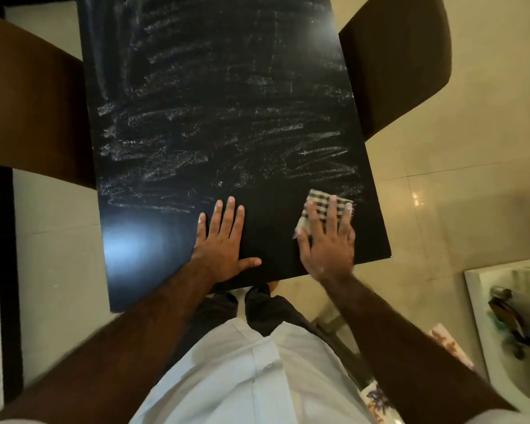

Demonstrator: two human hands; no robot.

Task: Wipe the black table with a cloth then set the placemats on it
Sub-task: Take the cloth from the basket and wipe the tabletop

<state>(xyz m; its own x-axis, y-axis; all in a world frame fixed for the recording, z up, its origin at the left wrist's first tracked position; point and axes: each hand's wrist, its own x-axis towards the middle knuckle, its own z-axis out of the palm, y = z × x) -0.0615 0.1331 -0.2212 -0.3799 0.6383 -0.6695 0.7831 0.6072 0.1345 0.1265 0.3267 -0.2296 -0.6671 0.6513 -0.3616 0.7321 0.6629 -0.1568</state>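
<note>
The black table fills the middle of the head view, streaked with whitish wipe marks over most of its top. My right hand presses flat on a small black-and-white checked cloth near the table's right front corner. My left hand lies flat and spread on the bare tabletop near the front edge, holding nothing. Flower-patterned sheets that may be the placemats lie low at the right, partly hidden behind my right arm.
A brown chair stands at the table's left side and another brown chair at its right. A white unit with dark objects on it sits at the lower right. Beige floor tiles surround the table.
</note>
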